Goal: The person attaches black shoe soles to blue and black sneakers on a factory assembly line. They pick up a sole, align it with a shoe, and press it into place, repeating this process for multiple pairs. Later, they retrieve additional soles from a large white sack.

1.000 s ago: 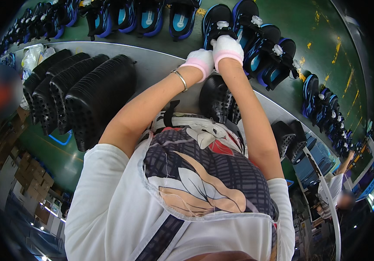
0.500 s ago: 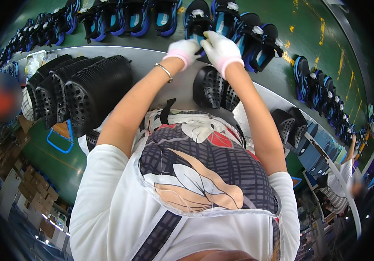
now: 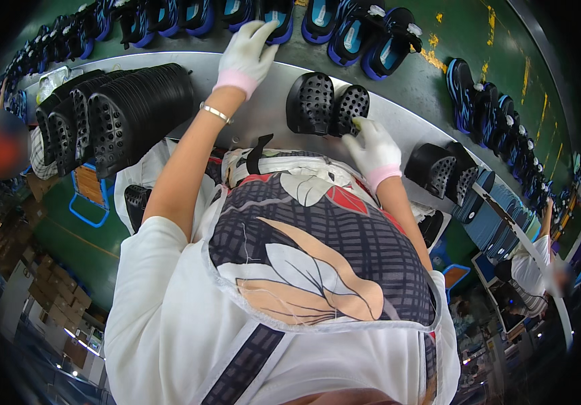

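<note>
Head view: black clog [image 3: 349, 109] under right fingers [image 3: 361, 135].

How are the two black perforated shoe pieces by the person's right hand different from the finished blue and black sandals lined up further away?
The black perforated uppers are plain black shells lying on the grey table, touched by the right hand. The blue and black sandals have blue footbeds and straps and sit on the belt beyond, where the left hand reaches. Both stand in pairs.

a footwear factory: black perforated clogs [image 3: 135, 111] stacked along a grey workbench [image 3: 270, 101], blue shoes [image 3: 378, 34] lined up beyond
</note>
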Demonstrator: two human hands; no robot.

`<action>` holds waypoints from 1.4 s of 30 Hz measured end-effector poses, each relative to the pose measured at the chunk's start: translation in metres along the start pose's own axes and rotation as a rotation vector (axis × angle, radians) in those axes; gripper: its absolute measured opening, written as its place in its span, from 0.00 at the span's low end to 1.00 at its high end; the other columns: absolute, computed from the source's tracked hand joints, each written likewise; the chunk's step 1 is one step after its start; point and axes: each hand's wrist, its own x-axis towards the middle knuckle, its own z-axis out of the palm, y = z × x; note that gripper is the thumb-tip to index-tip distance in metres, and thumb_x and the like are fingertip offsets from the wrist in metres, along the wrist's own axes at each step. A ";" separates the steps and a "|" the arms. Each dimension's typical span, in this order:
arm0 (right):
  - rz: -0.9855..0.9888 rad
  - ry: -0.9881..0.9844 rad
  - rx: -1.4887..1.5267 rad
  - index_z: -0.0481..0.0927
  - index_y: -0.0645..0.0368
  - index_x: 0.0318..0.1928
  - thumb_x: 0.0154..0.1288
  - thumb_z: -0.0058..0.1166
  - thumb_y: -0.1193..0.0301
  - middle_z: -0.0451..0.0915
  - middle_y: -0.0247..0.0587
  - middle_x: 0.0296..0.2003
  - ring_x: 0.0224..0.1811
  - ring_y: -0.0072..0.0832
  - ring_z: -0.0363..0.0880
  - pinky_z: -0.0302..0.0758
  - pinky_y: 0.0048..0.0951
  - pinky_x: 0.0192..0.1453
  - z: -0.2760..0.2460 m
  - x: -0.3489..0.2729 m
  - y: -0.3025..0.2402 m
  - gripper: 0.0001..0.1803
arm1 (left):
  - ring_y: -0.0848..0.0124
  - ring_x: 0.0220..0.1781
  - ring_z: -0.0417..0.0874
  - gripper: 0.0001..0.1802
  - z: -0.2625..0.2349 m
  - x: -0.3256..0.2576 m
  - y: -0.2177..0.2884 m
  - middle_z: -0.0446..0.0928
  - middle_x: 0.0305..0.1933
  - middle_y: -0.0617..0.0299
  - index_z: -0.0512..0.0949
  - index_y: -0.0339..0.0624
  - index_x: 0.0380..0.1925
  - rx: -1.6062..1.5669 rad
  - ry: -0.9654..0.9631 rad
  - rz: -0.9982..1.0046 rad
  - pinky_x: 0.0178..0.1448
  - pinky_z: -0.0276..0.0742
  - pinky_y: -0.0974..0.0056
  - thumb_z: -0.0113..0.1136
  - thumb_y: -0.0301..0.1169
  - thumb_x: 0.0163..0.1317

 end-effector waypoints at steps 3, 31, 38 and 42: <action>-0.081 -0.035 -0.214 0.73 0.55 0.52 0.48 0.66 0.63 0.73 0.43 0.51 0.50 0.43 0.75 0.74 0.39 0.53 0.014 -0.006 0.006 0.29 | 0.57 0.55 0.75 0.20 -0.001 -0.032 0.010 0.73 0.55 0.55 0.75 0.50 0.53 -0.075 -0.088 -0.117 0.57 0.73 0.58 0.57 0.34 0.59; -0.352 0.098 0.349 0.73 0.63 0.48 0.49 0.60 0.73 0.75 0.49 0.47 0.48 0.45 0.75 0.73 0.37 0.52 -0.045 0.043 -0.066 0.23 | 0.70 0.56 0.76 0.29 -0.004 -0.019 0.065 0.76 0.53 0.59 0.71 0.40 0.56 -1.810 -0.692 -0.781 0.63 0.70 0.61 0.55 0.52 0.65; -0.044 0.019 0.167 0.74 0.60 0.46 0.59 0.57 0.55 0.79 0.52 0.38 0.41 0.48 0.78 0.74 0.41 0.46 -0.024 0.074 -0.086 0.23 | 0.78 0.44 0.76 0.16 -0.004 -0.002 0.045 0.77 0.41 0.69 0.75 0.44 0.46 -1.436 -0.373 -0.633 0.53 0.71 0.68 0.56 0.43 0.67; 0.047 -0.005 0.132 0.75 0.58 0.38 0.59 0.55 0.53 0.80 0.50 0.28 0.34 0.49 0.79 0.74 0.43 0.40 -0.023 0.092 -0.095 0.20 | 0.77 0.50 0.71 0.27 -0.007 0.011 0.043 0.75 0.47 0.69 0.73 0.43 0.53 -1.338 -0.332 -0.670 0.60 0.65 0.68 0.59 0.50 0.63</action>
